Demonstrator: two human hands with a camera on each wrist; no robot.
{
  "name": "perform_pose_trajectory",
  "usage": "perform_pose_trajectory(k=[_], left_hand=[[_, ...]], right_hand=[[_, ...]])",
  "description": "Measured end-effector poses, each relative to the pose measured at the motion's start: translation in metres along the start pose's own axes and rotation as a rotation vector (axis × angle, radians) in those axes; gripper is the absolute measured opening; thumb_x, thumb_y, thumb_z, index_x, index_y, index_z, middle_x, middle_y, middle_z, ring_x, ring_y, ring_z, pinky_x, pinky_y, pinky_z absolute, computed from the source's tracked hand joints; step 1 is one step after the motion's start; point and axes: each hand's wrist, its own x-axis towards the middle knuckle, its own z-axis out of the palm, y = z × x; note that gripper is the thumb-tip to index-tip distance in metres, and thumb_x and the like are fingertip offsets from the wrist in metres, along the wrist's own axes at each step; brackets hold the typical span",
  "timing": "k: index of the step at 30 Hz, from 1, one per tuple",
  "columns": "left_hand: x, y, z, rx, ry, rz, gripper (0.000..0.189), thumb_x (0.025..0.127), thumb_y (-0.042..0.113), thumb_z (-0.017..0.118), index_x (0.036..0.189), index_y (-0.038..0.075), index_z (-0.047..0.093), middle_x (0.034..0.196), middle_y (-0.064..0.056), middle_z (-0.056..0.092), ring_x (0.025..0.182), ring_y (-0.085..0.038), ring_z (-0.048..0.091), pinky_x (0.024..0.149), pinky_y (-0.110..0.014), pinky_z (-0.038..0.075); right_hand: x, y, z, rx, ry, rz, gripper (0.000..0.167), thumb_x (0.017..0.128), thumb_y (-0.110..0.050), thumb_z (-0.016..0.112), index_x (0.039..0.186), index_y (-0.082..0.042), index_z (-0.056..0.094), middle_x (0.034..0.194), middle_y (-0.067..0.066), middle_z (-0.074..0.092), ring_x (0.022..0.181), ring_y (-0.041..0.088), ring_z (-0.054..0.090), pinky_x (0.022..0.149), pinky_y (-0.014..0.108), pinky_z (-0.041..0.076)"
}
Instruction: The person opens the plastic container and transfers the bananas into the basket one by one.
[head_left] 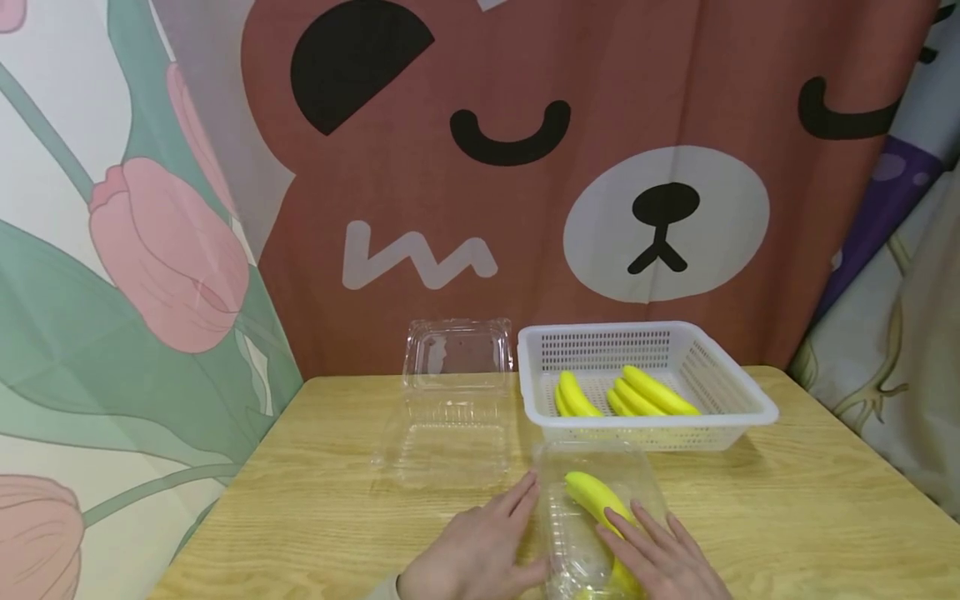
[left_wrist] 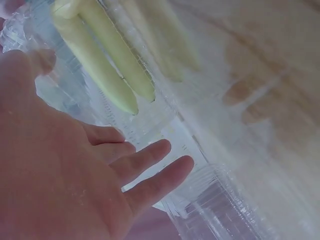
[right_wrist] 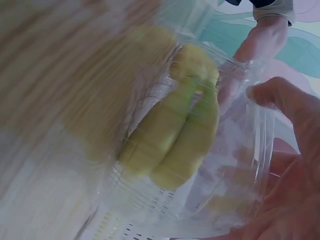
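A clear plastic container (head_left: 558, 525) is at the table's near side, with a small bunch of yellow bananas (head_left: 596, 497) inside. Two long bananas (left_wrist: 102, 60) joined at the stem show through the plastic in the left wrist view. My left hand (head_left: 480, 537) is at the container's left side, fingers extended along it. On the right, my right hand (head_left: 663, 550) has its fingers spread over the container and overlaps the bananas in the head view. In the right wrist view the thumb (right_wrist: 287, 100) is at the container's edge, beside the bananas (right_wrist: 175, 135).
A white perforated basket (head_left: 645, 422) holding several more bananas (head_left: 652, 392) stands behind the container. Left of it, a second clear clamshell (head_left: 453, 450) is open, its lid (head_left: 457, 354) raised toward the back. A printed curtain (head_left: 420, 192) hangs behind the wooden table (head_left: 315, 483).
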Motion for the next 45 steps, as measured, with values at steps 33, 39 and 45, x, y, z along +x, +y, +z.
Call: perform_pose_trajectory(k=[33,39,45], left_hand=[[0.003,0.001,0.006,0.066,0.024,-0.020,0.092,0.090,0.075,0.036,0.158,0.013,0.023,0.163,0.005,0.016,0.139,-0.018,0.037,0.095,-0.050,0.049],[0.001,0.001,0.006,0.063,0.020,-0.019,0.096,0.089,0.079,0.030,0.158,0.013,0.023,0.163,0.005,0.015,0.139,-0.019,0.037,0.095,-0.051,0.048],[0.001,0.000,0.006,0.059,0.022,-0.020,0.095,0.089,0.079,0.031,0.158,0.014,0.024,0.163,0.006,0.016,0.139,-0.018,0.037,0.095,-0.049,0.048]], right_hand=[[0.028,0.001,0.014,0.218,-0.077,-0.107,0.104,0.045,-0.036,0.092,0.139,-0.009,0.054,0.156,0.002,0.034,0.144,0.020,0.024,0.114,0.029,-0.012],[0.028,0.000,0.012,0.275,-0.128,-0.035,0.097,0.054,-0.035,0.090,0.140,-0.011,0.055,0.151,0.003,0.043,0.131,0.031,0.046,0.113,0.024,-0.009],[0.025,0.003,0.013,0.361,-0.097,-0.037,0.094,0.063,-0.038,0.086,0.146,-0.016,0.049,0.153,-0.001,0.038,0.137,0.024,0.039,0.114,0.019,-0.007]])
